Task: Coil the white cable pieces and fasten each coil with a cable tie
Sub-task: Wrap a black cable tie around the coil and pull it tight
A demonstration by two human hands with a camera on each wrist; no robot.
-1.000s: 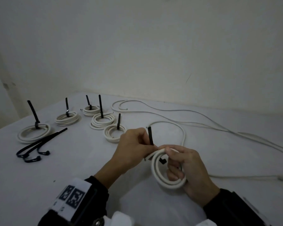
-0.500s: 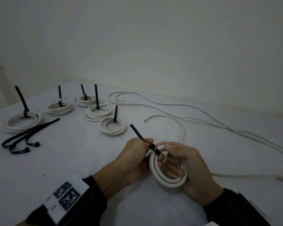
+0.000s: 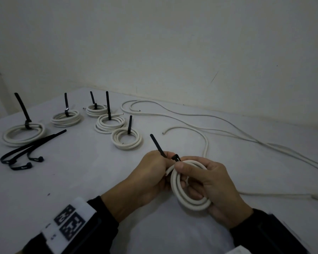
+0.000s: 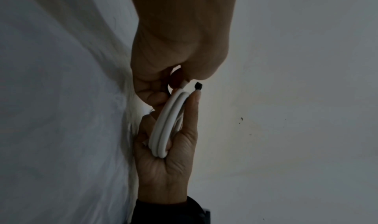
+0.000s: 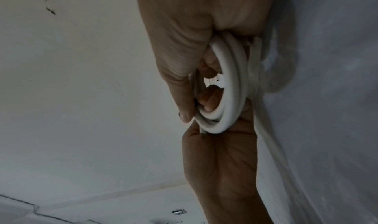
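Observation:
A small coil of white cable point(image 3: 188, 199) is held above the table in my right hand point(image 3: 185, 178), thumb pressed on top and fingers curled through the ring. A black cable tie point(image 3: 157, 144) wraps the coil's top; its head point(image 3: 176, 157) sits just beyond my right thumb. My left hand point(image 3: 166, 158) pinches the tie's tail, which sticks up and to the left. In the left wrist view the coil point(image 4: 163, 127) is edge-on with the tie head point(image 4: 198, 87) above it. The right wrist view shows the coil point(image 5: 231, 85) between both hands.
Several tied coils point(image 3: 127, 139) with upright black tails lie at the back left. Spare black ties point(image 3: 26, 151) lie at the left. Loose white cables point(image 3: 206, 142) trail across the table's back and right side. A wall stands close behind.
The tie's tail has swung from upright to leaning left as my left hand drew it through. My right hand has kept hold of the coil.

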